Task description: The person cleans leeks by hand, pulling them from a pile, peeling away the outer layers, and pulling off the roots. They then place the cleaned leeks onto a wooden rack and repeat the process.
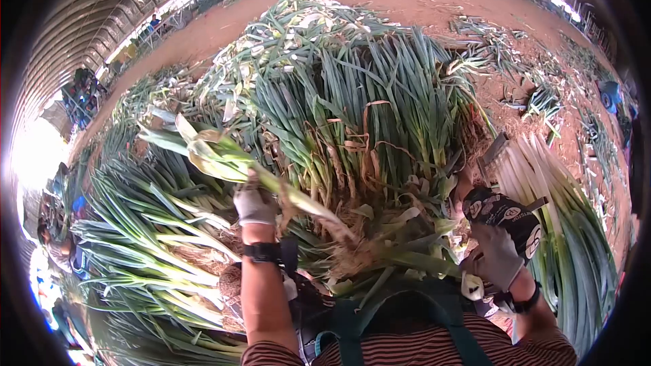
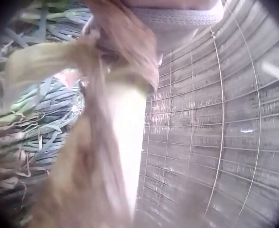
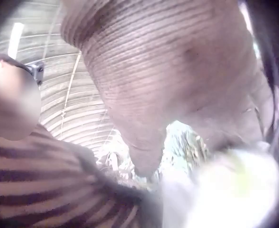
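In the head view my gloved left hand grips a leek around its stalk. Green leaves point up and left, and the shaggy roots hang low at the middle. Close up in the left wrist view, a withered brown leaf dangles along the pale stalk under the glove. Near my lap, my gloved right hand curls its fingers at the whitish end of a green leek leaf. A blurred white-yellow piece shows below those fingers in the right wrist view.
A standing bundle of leeks is straight ahead, with a heap of trimmings behind. Untrimmed leeks lie at left; white-stalked leeks lie at right. A blade-like metal piece sticks up beside my right knee.
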`<state>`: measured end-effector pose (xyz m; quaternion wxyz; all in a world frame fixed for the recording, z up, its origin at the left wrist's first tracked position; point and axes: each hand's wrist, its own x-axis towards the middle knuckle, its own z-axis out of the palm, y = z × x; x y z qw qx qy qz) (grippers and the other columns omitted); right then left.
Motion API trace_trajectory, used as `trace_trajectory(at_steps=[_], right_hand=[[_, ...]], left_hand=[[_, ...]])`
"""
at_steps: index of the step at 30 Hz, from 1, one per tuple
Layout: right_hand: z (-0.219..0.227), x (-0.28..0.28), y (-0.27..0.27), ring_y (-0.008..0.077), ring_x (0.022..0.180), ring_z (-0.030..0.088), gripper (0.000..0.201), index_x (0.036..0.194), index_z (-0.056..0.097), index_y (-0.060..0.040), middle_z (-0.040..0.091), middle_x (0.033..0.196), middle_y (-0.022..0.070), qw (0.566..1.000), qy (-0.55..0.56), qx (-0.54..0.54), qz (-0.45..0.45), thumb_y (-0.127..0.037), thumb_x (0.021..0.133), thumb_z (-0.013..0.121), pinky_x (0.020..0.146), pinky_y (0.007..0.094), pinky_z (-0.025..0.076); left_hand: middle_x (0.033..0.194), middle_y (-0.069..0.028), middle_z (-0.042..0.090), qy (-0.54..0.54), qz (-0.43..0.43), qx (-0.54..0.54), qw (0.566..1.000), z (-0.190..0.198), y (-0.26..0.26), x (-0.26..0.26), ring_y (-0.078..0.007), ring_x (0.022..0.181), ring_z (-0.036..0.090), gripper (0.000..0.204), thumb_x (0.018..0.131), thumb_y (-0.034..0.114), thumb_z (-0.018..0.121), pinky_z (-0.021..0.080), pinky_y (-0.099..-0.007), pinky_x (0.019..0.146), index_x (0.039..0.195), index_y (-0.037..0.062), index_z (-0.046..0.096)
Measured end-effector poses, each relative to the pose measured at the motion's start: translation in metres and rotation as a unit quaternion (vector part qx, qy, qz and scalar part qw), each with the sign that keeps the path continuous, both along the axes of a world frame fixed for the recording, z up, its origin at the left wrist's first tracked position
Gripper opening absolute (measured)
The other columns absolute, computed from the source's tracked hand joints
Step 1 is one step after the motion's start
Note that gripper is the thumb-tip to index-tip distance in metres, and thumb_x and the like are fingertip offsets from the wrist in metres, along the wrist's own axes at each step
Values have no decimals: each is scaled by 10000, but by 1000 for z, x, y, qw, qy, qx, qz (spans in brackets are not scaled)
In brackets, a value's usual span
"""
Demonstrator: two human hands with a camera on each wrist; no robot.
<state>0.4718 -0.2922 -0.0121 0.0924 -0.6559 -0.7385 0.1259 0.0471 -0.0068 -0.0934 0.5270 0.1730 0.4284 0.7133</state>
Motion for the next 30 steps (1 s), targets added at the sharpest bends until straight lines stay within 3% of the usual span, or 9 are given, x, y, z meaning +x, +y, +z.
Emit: trace_trajectory(at_steps=[7,10,14,18,21,24,26,28,30], right_hand=[[3,-90,110,308,852,633,574,1138,567,10,627,991,159,959,240,113,103,-389,772,759,762,378,513],[13,-97,143,169,714,608,487,1089,575,-5,619,818,59,837,439,-322,59,-391,829,721,638,299,495],[13,-111,124,62,547,492,315,959,603,-22,546,647,-19,717,647,-252,62,-318,884,679,491,265,395],[6,-120,136,97,530,426,389,717,594,12,493,569,5,855,515,-17,66,-309,936,602,500,308,368],[-15,-128,147,129,533,411,426,702,588,22,477,556,37,784,621,19,21,-340,926,604,514,347,376],[-10,-130,155,190,522,496,349,759,609,20,536,569,88,772,620,137,16,-302,891,633,508,371,400],[-12,-124,164,251,519,532,306,769,610,9,548,573,113,806,557,198,36,-279,867,640,502,384,409],[3,-123,168,320,520,560,267,771,608,-9,546,569,138,805,494,326,33,-264,836,648,495,401,418],[-2,-108,170,329,526,563,266,758,607,-19,543,574,135,871,352,333,86,-272,830,649,495,405,423]], left_hand=[[663,82,385,22,-164,52,985,77,-65,93,26,481,303,197,964,242,596,204,-109,379,926,49,618],[747,44,503,65,-146,99,982,96,-79,108,2,536,388,247,939,251,634,296,-132,421,1023,19,630],[970,-79,669,83,-79,114,987,124,-90,126,-95,718,616,298,913,223,665,498,-194,540,1097,-9,628],[867,-68,679,154,-2,79,985,130,-92,129,-135,747,647,136,880,119,681,515,-253,601,947,1,672],[880,-65,681,251,-63,240,936,114,-107,133,-155,784,640,10,817,35,674,522,-287,688,818,44,674],[988,-76,671,625,-223,298,686,51,-149,111,-193,907,634,120,799,-21,648,535,-310,768,902,36,673],[1039,-89,658,606,-381,323,619,88,-185,138,-201,973,629,280,777,-62,657,533,-303,798,1046,14,649],[1067,-97,654,441,-443,206,753,80,-182,119,-189,985,632,422,749,-96,680,538,-299,790,1153,5,611],[1090,-99,643,534,-308,159,771,104,-164,98,-165,909,657,390,773,-139,631,555,-311,745,1139,-1,636]])
